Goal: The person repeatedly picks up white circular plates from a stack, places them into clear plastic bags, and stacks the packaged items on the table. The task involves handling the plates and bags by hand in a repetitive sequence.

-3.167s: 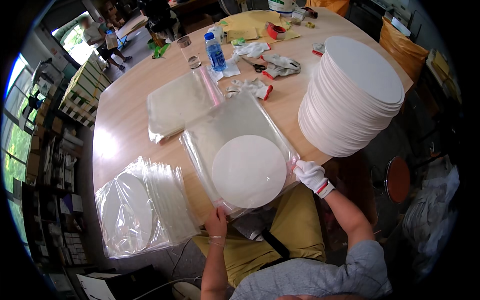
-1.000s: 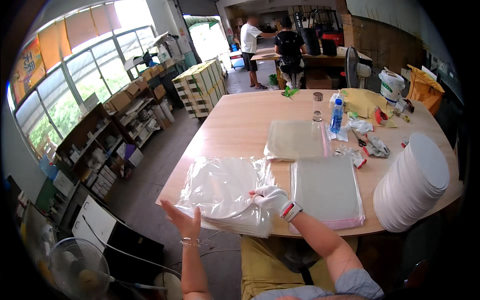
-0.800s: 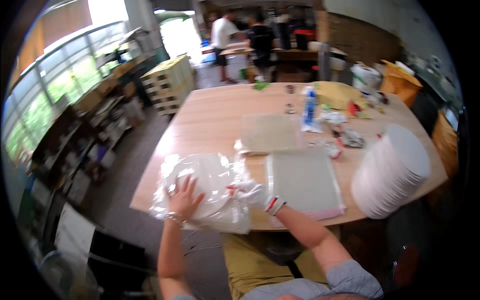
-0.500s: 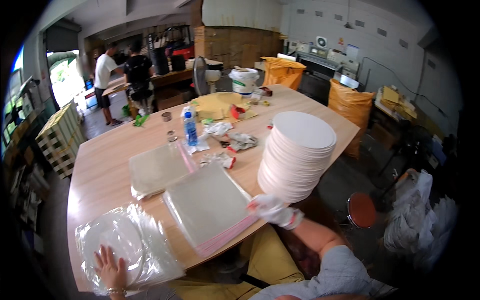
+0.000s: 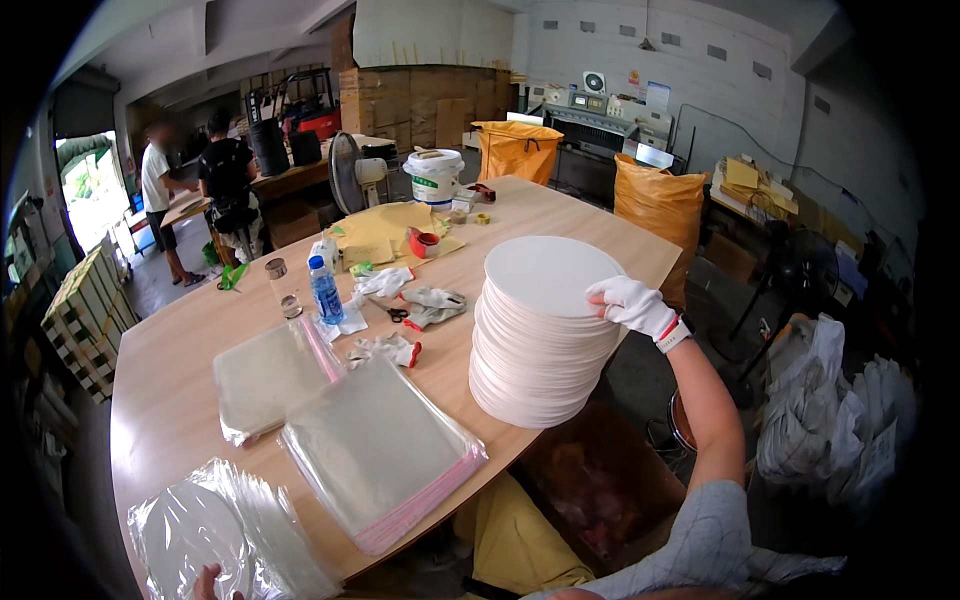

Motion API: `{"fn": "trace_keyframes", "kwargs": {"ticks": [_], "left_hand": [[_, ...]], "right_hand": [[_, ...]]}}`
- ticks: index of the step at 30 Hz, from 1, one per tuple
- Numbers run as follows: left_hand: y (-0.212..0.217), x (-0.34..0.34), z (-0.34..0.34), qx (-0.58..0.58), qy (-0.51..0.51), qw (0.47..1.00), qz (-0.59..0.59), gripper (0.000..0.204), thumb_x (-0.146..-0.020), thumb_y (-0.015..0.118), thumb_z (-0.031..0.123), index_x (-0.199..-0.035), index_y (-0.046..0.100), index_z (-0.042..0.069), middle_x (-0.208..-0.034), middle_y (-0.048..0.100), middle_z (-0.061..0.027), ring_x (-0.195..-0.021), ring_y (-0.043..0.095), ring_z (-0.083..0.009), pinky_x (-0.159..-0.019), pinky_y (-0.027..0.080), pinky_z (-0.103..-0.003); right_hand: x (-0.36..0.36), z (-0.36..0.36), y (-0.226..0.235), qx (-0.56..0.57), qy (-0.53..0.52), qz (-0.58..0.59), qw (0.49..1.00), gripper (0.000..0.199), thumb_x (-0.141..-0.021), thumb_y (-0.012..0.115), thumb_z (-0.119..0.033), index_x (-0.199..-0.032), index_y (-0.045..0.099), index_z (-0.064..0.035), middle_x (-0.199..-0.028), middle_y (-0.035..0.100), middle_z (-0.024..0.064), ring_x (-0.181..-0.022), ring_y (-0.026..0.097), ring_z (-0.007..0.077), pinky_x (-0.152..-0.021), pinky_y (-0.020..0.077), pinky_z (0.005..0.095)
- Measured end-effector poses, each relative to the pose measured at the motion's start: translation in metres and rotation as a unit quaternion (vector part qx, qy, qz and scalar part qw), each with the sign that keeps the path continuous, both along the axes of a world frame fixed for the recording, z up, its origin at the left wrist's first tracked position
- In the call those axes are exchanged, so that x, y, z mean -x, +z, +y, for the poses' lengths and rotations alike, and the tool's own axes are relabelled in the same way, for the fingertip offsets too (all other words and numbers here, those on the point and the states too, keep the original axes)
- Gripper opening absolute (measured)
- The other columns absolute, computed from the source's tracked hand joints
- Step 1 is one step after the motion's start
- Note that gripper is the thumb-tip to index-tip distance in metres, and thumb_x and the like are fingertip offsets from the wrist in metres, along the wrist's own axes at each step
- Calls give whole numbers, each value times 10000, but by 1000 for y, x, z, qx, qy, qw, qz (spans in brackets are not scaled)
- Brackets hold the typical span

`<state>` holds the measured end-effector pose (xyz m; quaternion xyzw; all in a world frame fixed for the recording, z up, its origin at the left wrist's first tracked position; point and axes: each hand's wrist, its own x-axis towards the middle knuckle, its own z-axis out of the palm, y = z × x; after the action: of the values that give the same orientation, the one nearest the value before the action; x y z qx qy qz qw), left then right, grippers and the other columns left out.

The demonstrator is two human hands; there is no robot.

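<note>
My right hand (image 5: pixel 632 304), in a white glove, rests its fingers on the right edge of the top disc of a tall stack of white round discs (image 5: pixel 540 330) on the wooden table (image 5: pixel 180 360). My left hand (image 5: pixel 208 582) shows only its fingertips at the bottom edge, touching a pile of bagged discs in clear plastic (image 5: pixel 220 535). A stack of empty clear bags with pink strips (image 5: pixel 375 450) lies between the two piles, near the table's front edge.
A second pile of clear bags (image 5: pixel 268 375), a blue water bottle (image 5: pixel 325 290), spare gloves (image 5: pixel 410 300), scissors (image 5: pixel 388 313), yellow paper (image 5: pixel 385 232) and a white bucket (image 5: pixel 435 176) lie farther back. Two people (image 5: pixel 195 195) stand at a far bench. Orange sacks (image 5: pixel 660 205) stand at the right.
My view swung from the bagged pile on the left toward the disc stack. My right hand left the bags and reached to the top of the stack; my left hand stayed on the bagged discs.
</note>
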<state>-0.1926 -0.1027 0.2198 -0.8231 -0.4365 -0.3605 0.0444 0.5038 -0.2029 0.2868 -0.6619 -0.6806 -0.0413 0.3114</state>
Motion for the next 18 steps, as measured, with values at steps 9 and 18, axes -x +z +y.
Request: {"fn": "trace_keyframes", "kwargs": {"ticks": [9, 18], "left_hand": [[0, -28, -5, -2, -85, 995, 44, 417, -793, 633, 109, -1170, 500, -8, -985, 629, -135, -839, 608, -303, -732, 490, -379], [5, -43, -23, 35, -131, 990, 40, 455, -782, 633, 93, -1194, 462, 5, -991, 633, -118, -839, 598, -286, -714, 482, -377]], "right_hand": [[21, 9, 25, 83, -13, -236, 968, 136, -842, 505, -108, -846, 610, -21, -701, 619, 114, -634, 604, 294, -566, 488, 355], [18, 25, 35, 241, -69, -275, 928, 206, -768, 538, -144, -937, 589, -38, -893, 615, 179, -824, 604, 336, -727, 482, 401]]}}
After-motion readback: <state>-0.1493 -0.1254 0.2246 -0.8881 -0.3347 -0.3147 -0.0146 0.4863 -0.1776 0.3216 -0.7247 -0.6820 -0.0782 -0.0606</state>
